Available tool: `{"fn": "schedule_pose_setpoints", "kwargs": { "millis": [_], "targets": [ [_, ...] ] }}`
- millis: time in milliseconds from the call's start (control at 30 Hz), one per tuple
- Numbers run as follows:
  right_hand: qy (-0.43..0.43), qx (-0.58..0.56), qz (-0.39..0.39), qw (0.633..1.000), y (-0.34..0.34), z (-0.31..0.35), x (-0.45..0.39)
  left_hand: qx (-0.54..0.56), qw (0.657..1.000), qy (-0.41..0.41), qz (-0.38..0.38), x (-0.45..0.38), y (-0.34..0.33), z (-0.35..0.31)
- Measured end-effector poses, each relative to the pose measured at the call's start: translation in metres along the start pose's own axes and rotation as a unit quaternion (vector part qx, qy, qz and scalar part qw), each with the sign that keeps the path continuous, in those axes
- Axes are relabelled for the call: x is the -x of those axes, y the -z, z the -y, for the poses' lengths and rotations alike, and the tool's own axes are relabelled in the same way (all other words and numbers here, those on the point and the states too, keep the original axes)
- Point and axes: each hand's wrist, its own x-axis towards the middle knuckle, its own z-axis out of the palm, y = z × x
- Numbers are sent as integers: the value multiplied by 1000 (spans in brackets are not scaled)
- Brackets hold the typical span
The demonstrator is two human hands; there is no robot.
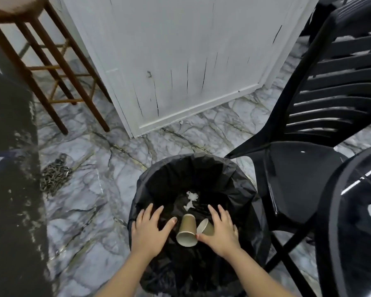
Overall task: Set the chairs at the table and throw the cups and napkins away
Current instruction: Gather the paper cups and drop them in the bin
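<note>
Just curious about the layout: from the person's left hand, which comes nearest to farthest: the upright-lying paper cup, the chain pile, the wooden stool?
1. Paper cup, just right of the left hand, inside the bin.
2. Chain pile, on the floor, up-left.
3. Wooden stool, far upper left.

— Far left? Wooden stool (41,61), brown legs on marble floor (90,168).
— Beside it, far middle? White panelled door (180,61), cracked paint low down.
— Left on the floor? Heap of chain (55,175), next to a dark, speckled strip (11,189).
</note>
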Motion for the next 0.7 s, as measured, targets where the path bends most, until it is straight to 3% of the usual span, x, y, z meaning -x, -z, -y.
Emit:
{"fn": "schedule_pose_setpoints", "kwargs": {
  "millis": [433, 700],
  "targets": [
    [75, -15, -124, 989, 153, 67, 92, 31, 986, -163, -26, 36, 133, -123],
    [80, -44, -274, 957, 243, 37, 157, 26, 952, -306, -16, 64, 152, -228]
  ]
}}
